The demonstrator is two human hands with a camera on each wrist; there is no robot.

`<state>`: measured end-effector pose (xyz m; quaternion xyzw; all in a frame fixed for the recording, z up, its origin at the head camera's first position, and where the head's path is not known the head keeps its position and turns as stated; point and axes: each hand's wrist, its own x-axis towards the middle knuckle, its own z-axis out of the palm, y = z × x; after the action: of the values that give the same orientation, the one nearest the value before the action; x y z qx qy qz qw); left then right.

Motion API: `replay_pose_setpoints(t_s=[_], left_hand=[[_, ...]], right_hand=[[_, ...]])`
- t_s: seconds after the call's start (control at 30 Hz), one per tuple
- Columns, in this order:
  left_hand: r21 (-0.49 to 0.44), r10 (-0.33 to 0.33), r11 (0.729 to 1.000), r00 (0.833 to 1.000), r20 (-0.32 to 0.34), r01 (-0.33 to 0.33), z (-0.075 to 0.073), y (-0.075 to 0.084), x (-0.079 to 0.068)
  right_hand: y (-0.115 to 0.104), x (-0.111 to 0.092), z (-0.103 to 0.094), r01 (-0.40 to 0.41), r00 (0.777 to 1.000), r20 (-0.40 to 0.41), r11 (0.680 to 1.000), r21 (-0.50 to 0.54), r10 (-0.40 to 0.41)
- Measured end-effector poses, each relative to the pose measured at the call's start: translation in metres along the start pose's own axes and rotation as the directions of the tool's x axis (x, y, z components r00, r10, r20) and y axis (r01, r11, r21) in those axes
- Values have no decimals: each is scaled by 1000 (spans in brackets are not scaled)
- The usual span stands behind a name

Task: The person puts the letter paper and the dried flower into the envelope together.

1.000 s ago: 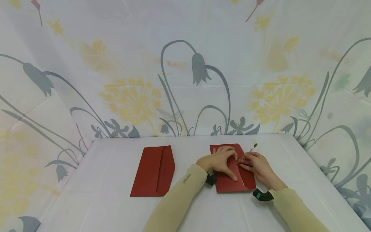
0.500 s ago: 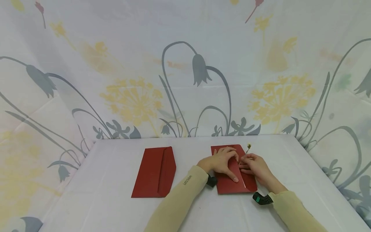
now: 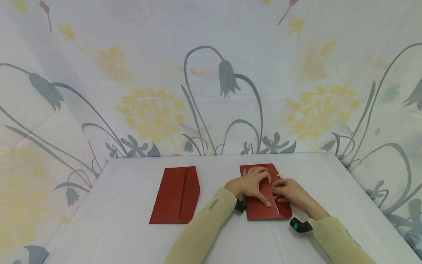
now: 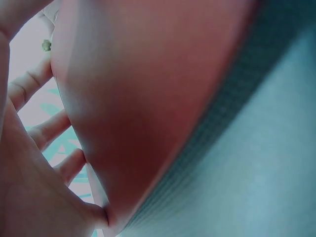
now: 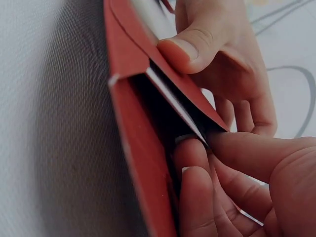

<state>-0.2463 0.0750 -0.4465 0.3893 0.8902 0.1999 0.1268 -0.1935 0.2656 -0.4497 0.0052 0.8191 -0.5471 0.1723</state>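
Note:
A red envelope [image 3: 262, 213] lies on the table, its flap to the right. My left hand [image 3: 252, 184] grips it from above, thumb spread across the front and fingertips at the far side; the right wrist view shows its pocket bulging ajar. Inside the mouth runs a white edge [image 5: 173, 101], like paper. My right hand [image 3: 293, 193] has its fingertips at that mouth, thumb and fingers together, pinching a small flower sprig. Only the pale yellow flower head [image 3: 280, 176] shows above the knuckles; the stem is hidden by the fingers.
Another red envelope [image 3: 168, 196] lies to the left on the white tablecloth [image 3: 115, 205], flap unfolded to the right. A flower-patterned cloth [image 3: 211, 110] hangs behind and at both sides. Dark wrist cameras [image 3: 300, 225] sit at both wrists.
The flower head has moved left and down toward the envelope's mouth, with my right hand shifting slightly lower. My left hand has stayed on the envelope.

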Motion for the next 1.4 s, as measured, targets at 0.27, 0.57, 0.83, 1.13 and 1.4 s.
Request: replay_pose_setpoints(t_s=[0.27, 0.57, 0.83, 1.13, 1.4], left_hand=[[15, 0, 1000, 1000, -2, 0, 0, 0, 1], [14, -8, 1000, 1000, 2, 8, 0, -1, 2], [-3, -3, 1000, 1000, 3, 3, 1, 0, 1], [8, -13, 1000, 1000, 14, 13, 0, 1, 1], [18, -12, 1000, 1000, 12, 12, 0, 1, 0]], right_hand=[[1, -3, -4, 10, 1000, -27, 999, 35, -9], [4, -2, -9, 7, 992, -128, 982, 191, 18], [5, -1, -11, 56, 989, -145, 969, 241, -21], [4, 4, -7, 91, 988, -146, 971, 223, -59], [3, 9, -1, 106, 984, -161, 972, 211, -72]])
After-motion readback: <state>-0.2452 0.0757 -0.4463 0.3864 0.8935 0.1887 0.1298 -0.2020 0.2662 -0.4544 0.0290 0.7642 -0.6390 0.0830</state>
